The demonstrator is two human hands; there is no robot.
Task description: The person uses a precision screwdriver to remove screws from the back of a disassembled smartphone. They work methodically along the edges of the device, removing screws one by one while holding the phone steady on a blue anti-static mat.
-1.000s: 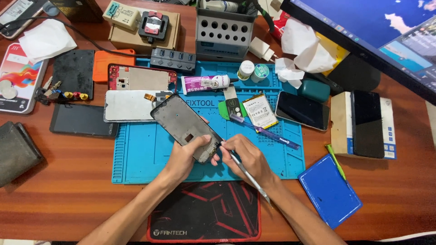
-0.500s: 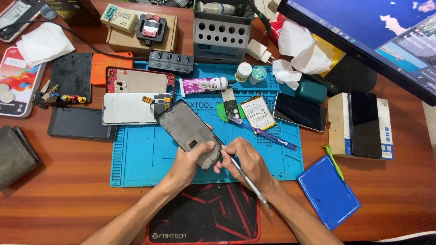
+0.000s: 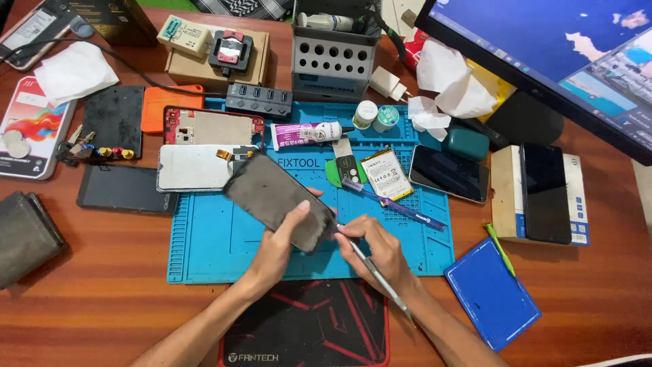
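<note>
My left hand (image 3: 282, 241) grips the near end of a dark phone screen panel (image 3: 275, 197), held tilted above the blue work mat (image 3: 204, 251). My right hand (image 3: 380, 248) holds a thin metal tool (image 3: 377, 275) like a pen, its tip touching the panel's near right corner. A red phone frame (image 3: 210, 127) and a pale back plate (image 3: 193, 168) lie just left of the panel. A glue tube (image 3: 305, 134), a green pick (image 3: 343, 170) and a small battery (image 3: 385, 174) lie beyond my hands.
A grey tool rack (image 3: 335, 58) and a cardboard box (image 3: 217, 64) stand at the back. A monitor (image 3: 564, 61) fills the right rear. Dark phones (image 3: 449, 173) (image 3: 545, 192) lie right, a blue pad (image 3: 492, 292) near right, a black mouse mat (image 3: 305, 326) in front, a grey pouch (image 3: 24, 234) left.
The panel has shifted slightly toward me and my left hand has slid further up over its near end. My right hand keeps the tool at the same corner.
</note>
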